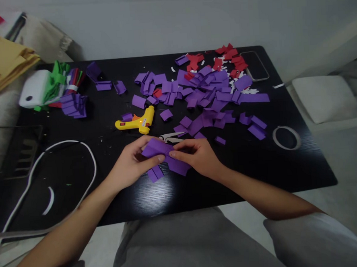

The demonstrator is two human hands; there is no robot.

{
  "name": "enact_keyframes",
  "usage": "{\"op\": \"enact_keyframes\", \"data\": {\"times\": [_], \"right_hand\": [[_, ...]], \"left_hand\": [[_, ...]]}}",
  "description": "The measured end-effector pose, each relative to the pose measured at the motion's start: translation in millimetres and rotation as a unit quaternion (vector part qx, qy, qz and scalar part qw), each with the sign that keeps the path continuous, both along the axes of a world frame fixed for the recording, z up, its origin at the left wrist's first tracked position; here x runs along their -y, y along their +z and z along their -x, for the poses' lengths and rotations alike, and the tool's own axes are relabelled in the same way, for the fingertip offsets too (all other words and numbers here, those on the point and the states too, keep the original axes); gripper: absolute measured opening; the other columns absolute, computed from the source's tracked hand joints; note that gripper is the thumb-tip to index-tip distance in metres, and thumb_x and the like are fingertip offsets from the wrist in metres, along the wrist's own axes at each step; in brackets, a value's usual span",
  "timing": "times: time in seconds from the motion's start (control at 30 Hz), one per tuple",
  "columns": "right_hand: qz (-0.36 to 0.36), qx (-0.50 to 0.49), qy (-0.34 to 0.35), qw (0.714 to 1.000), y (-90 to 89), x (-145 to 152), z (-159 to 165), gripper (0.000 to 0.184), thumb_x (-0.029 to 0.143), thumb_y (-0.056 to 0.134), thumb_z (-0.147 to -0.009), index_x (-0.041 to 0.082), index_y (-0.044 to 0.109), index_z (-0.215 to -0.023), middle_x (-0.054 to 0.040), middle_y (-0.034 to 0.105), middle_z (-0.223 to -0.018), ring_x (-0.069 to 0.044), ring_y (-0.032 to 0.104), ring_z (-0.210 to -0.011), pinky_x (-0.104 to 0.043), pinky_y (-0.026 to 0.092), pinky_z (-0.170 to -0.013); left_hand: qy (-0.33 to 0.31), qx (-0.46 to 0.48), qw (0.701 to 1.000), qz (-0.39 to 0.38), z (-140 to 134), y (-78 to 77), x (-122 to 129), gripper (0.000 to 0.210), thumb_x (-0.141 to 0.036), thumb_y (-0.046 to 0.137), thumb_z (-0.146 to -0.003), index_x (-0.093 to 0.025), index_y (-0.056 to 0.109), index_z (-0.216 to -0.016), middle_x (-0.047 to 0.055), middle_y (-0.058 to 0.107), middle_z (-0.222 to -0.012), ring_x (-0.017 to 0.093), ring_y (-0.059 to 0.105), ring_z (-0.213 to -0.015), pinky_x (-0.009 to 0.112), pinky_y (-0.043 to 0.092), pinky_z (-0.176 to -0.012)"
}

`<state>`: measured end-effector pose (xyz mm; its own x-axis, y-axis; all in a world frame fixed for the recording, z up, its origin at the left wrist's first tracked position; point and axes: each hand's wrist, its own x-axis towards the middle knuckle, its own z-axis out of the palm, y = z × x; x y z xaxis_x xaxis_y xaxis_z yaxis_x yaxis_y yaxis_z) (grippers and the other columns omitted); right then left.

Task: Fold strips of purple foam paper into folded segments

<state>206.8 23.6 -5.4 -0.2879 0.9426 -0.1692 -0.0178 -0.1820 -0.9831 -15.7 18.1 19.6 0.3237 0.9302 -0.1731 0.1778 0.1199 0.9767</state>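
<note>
Between my two hands, near the front of the black table [116, 201], is a creased piece of purple paper [157, 147]. My left hand [137, 158] pinches its left side, thumb on top. The right side is gripped by my right hand [198, 154], with thumb and fingers closed on it. Another purple paper strip [155, 174] hangs or lies just below; I cannot tell whether it is joined on. Just beyond my fingers lie scissors [172, 137], their handles partly hidden. A yellow glue gun [137, 120] rests on its side beyond my left hand.
Many purple paper pieces [205, 83] spread across the back, with red scraps [231, 57] behind. A tape roll [287, 137] and a phone-shaped frame [255, 66] lie right. At left are a white cable [92, 155], a white box [33, 89] and bundled green paper [56, 82].
</note>
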Motion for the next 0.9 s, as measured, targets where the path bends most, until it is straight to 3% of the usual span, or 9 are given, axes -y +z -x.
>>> {"op": "enact_keyframes", "data": {"times": [0.1,0.3,0.47,0.63,0.7,0.8,0.9], "right_hand": [[0.004,-0.019,0.013,1.000,0.4,1,0,0.027,0.036,0.094,-0.071,0.020,0.079,-0.087,-0.0018,0.080,-0.087,-0.018,0.075,-0.082,-0.032,0.061,-0.082],[0.015,-0.019,0.021,0.999,1.5,0,-2,0.031,0.035,0.095,-0.068,0.020,0.077,-0.087,-0.0016,0.079,-0.087,-0.018,0.076,-0.085,-0.033,0.062,-0.085],[-0.015,-0.015,0.012,1.000,6.3,-2,-4,0.029,0.032,0.094,-0.069,0.022,0.078,-0.092,-0.0016,0.080,-0.094,-0.019,0.075,-0.093,-0.037,0.061,-0.093],[-0.014,-0.020,0.001,1.000,11.7,-2,-4,0.024,0.037,0.093,-0.073,0.023,0.078,-0.085,-0.0005,0.078,-0.087,-0.019,0.074,-0.087,-0.038,0.061,-0.090],[0.008,-0.046,0.033,0.998,12.4,-2,-6,0.026,0.036,0.095,-0.070,0.023,0.079,-0.085,-0.0005,0.077,-0.087,-0.019,0.073,-0.087,-0.038,0.060,-0.092],[0.049,-0.136,0.115,0.983,12.1,-4,-9,0.037,0.050,0.093,-0.071,0.023,0.082,-0.094,-0.0039,0.078,-0.098,-0.022,0.072,-0.097,-0.040,0.055,-0.099],[0.131,-0.241,0.125,0.954,11.1,-6,-11,0.053,0.072,0.073,-0.082,0.021,0.082,-0.093,-0.0080,0.075,-0.106,-0.025,0.068,-0.108,-0.041,0.052,-0.103]], "left_hand": [[0.012,-0.038,0.998,-0.055,-1,-3.4,0,0.035,-0.030,0.087,-0.081,-0.022,0.075,-0.113,0.003,0.077,-0.106,0.018,0.073,-0.094,0.026,0.058,-0.084],[0.047,-0.043,0.994,-0.091,-2,-5.5,3,0.032,-0.022,0.087,-0.078,-0.022,0.076,-0.108,0.001,0.077,-0.103,0.016,0.072,-0.089,0.025,0.057,-0.081],[0.098,-0.051,0.990,-0.082,-1,-1.9,2,0.022,-0.025,0.088,-0.078,-0.019,0.076,-0.095,-0.001,0.075,-0.088,0.012,0.067,-0.072,0.023,0.053,-0.069],[0.091,-0.022,0.993,-0.079,-3,-3.6,2,0.019,-0.022,0.087,-0.076,-0.017,0.072,-0.088,0.000,0.076,-0.082,0.014,0.070,-0.073,0.024,0.056,-0.071],[0.079,-0.026,0.992,-0.096,-2,-3.0,3,0.017,-0.020,0.086,-0.077,-0.018,0.074,-0.090,0.001,0.078,-0.085,0.015,0.073,-0.078,0.025,0.058,-0.075],[0.042,-0.028,0.990,-0.134,3,-1.3,2,0.016,-0.015,0.084,-0.079,-0.019,0.077,-0.093,0.002,0.080,-0.090,0.016,0.076,-0.084,0.026,0.060,-0.080],[0.002,0.001,0.984,-0.177,9,-1.3,0,0.015,-0.011,0.082,-0.081,-0.020,0.078,-0.093,0.004,0.081,-0.095,0.018,0.076,-0.092,0.029,0.060,-0.087]]}}
